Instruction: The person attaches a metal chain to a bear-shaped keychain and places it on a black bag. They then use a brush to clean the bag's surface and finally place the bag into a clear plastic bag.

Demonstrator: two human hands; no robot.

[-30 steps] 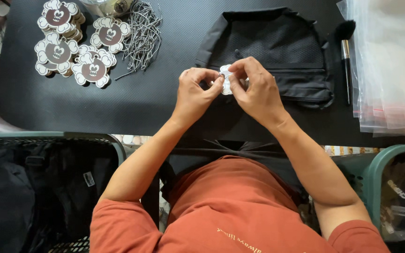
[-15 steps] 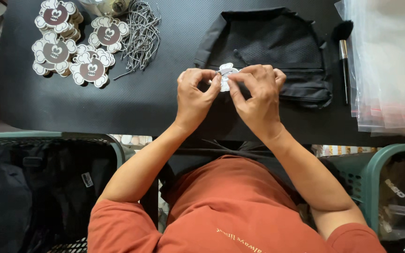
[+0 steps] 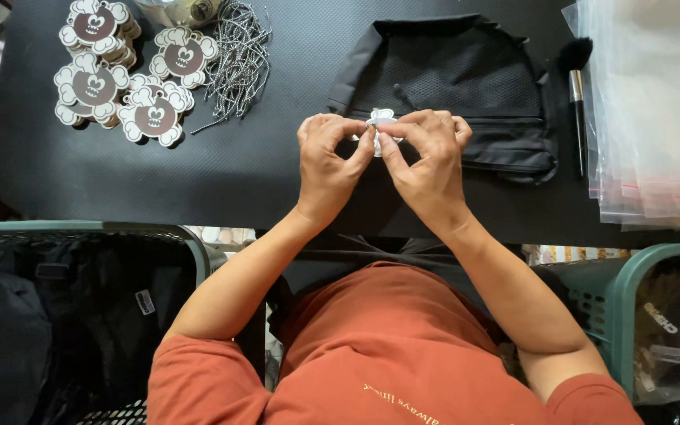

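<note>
Both my hands meet over the near part of a black table (image 3: 198, 177). My left hand (image 3: 328, 161) and my right hand (image 3: 426, 161) pinch a small white flower-shaped charm (image 3: 380, 118) between thumbs and fingertips. Most of the charm is hidden by my fingers. Just beyond my hands lies a black fabric bag (image 3: 466, 86), flat on the table.
Stacks of flower-shaped brown-and-white charms (image 3: 123, 75) and a pile of ball chains (image 3: 238, 55) lie at the far left. A brush (image 3: 576, 102) and clear plastic bags (image 3: 659, 102) sit at the right. Green baskets of black bags stand at left (image 3: 80, 315) and right (image 3: 655, 315).
My hands have stayed together on the charm, with the fingers shifting slightly and the right hand's fingers folding closer over it.
</note>
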